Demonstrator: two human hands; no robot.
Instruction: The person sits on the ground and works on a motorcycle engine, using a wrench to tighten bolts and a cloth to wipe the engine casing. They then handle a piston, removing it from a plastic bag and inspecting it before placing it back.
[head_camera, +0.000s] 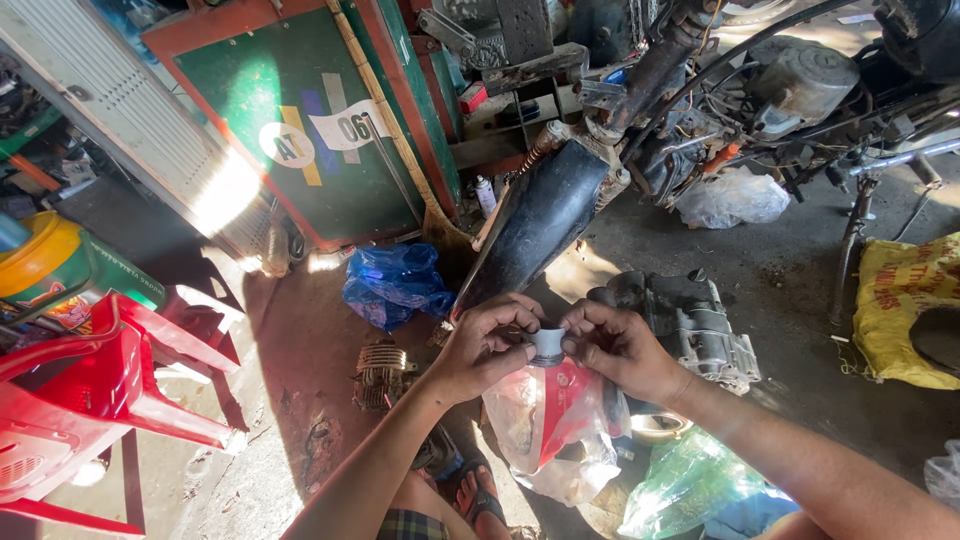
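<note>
Both hands meet in front of the person, above the workshop floor (800, 300). The left hand (483, 345) and the right hand (618, 345) pinch a small pale grey cap-like part (546, 345) between them; the fingers (520, 315) of each hand are curled closed on its sides, thumbs just under its rim. The part sits at the top of a clear plastic bag (520, 420) that hangs below the hands and holds a red piece (565, 415); whether the grey part is joined to the red piece cannot be told.

Just behind the hands, a black motorcycle mudguard (540, 225) slants down toward the left hand, with the stripped motorcycle frame (720, 110) above it. A grey engine casing (690, 320) lies on the floor beside the right hand. A crumpled blue plastic bag (395, 285) rests near a green and red board (300, 120). A red plastic chair (95, 395) stands to the left. A yellow sack (900, 300) lies to the right, and a green plastic bag (690, 485) sits under the right forearm. A sandalled foot (478, 495) shows below the hanging bag.
</note>
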